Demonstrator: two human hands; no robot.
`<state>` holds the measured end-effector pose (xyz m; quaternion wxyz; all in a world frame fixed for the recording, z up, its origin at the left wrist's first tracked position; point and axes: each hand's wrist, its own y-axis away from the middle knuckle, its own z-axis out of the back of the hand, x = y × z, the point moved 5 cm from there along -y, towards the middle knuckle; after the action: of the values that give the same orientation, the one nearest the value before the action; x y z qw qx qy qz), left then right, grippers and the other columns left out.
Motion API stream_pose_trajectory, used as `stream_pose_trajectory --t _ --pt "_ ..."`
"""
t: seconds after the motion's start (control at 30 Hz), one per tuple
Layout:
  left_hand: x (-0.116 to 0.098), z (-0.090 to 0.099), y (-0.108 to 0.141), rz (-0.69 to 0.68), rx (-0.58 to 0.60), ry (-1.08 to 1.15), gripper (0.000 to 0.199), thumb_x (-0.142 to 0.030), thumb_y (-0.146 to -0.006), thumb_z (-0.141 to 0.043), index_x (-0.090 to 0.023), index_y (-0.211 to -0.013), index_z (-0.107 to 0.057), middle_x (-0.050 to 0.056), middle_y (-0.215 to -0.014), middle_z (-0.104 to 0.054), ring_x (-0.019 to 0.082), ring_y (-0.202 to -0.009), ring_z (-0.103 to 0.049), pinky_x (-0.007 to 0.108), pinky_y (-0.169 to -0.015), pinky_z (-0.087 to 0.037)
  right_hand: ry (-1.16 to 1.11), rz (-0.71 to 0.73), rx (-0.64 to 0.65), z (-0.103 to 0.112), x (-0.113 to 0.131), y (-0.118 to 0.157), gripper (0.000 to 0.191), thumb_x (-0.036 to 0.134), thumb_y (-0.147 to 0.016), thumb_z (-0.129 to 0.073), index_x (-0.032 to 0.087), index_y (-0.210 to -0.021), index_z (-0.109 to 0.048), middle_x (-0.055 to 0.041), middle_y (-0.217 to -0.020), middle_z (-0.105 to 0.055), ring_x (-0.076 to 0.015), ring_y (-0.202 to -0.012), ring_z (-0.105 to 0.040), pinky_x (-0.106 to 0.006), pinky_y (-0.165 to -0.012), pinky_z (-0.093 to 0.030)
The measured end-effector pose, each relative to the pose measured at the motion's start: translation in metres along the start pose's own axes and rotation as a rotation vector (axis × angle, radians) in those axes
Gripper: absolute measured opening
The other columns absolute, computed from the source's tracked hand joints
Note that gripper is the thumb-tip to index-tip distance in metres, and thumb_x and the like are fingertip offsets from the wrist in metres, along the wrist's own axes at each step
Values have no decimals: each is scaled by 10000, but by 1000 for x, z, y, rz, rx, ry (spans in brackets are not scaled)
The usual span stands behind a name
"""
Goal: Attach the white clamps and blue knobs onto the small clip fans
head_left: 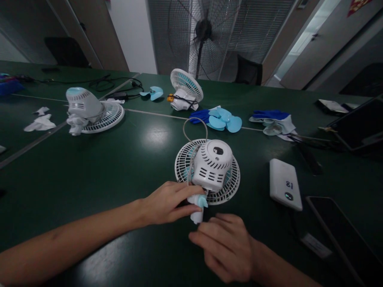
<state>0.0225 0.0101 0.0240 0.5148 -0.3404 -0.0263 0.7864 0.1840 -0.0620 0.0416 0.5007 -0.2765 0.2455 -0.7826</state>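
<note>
A small white fan point(212, 167) lies grille-down in front of me, its motor housing facing up and a thin cable looping behind it. At its near side, my left hand point(175, 201) grips the white and light-blue clip point(198, 207) between thumb and fingers. My right hand point(226, 247) is just below the clip, fingers curled and pressed together; whatever they hold, if anything, is hidden.
Two more small fans, one on the left point(85, 107) and one at the back point(185, 91), rest on the green table point(143, 159). Light-blue fan blades point(224, 119), gloves point(273, 119), a white power bank point(285, 184) and a dark phone point(335, 231) lie around.
</note>
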Motion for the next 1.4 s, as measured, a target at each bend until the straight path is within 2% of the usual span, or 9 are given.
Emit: stream_pose_trajectory --t 0.07,0.17,0.27,0.5,0.73,1.23,1.4 --pt "0 0 0 -3 -6 6 322 -384 -1068 -465 -174 -1312 -482 77 -1017 -698 183 -827 -680 314 -744 -594 49 -6 -43 3 -2 2 340 88 -880 -483 122 -1173 -653 -48 -931 -749 -139 -750 -696 -282 -666 -581" --pt "0 0 0 8 8 15 330 -389 -1066 -468 -174 -1316 -482 78 -1010 -692 182 -831 -680 306 -741 -592 164 -174 -79 6 -19 8 381 64 -909 -486 172 -1244 -632 -56 -1015 -726 -136 -871 -699 -255 -732 -584" --pt "1 -1 1 23 25 17 324 -387 -1063 -477 -180 -1312 -487 71 -1001 -688 180 -834 -680 301 -741 -590 183 -251 -69 5 -30 10 360 73 -934 -493 194 -1243 -635 -59 -1015 -698 -136 -853 -690 -241 -688 -568" --pt "2 -2 2 21 18 13 350 -392 -1058 -491 -180 -1337 -471 76 -1023 -688 174 -806 -671 313 -726 -591 128 -334 -118 3 -32 11 287 51 -922 -510 152 -1161 -631 -80 -1042 -693 -163 -896 -687 -278 -732 -571" --pt "-1 0 0 11 21 12 319 -392 -1061 -482 -178 -1299 -493 70 -995 -687 169 -788 -669 308 -713 -589 60 -355 -116 6 -32 7 214 62 -924 -506 155 -1072 -629 -60 -957 -688 -146 -819 -679 -258 -669 -540" --pt "-4 -2 1 -41 33 -21 327 -422 -1081 -404 -176 -1282 -482 72 -952 -671 172 -761 -649 301 -673 -570 -49 -347 -99 5 -31 10 223 57 -900 -523 158 -1075 -619 -43 -933 -695 -135 -813 -680 -250 -666 -527" --pt "-3 -1 2 -38 16 -28 339 -418 -1070 -445 -175 -1304 -477 66 -951 -678 176 -785 -665 297 -699 -576 -35 -202 -23 -3 -10 1 180 89 -865 -519 165 -976 -639 -18 -818 -703 -132 -672 -668 -274 -617 -529"
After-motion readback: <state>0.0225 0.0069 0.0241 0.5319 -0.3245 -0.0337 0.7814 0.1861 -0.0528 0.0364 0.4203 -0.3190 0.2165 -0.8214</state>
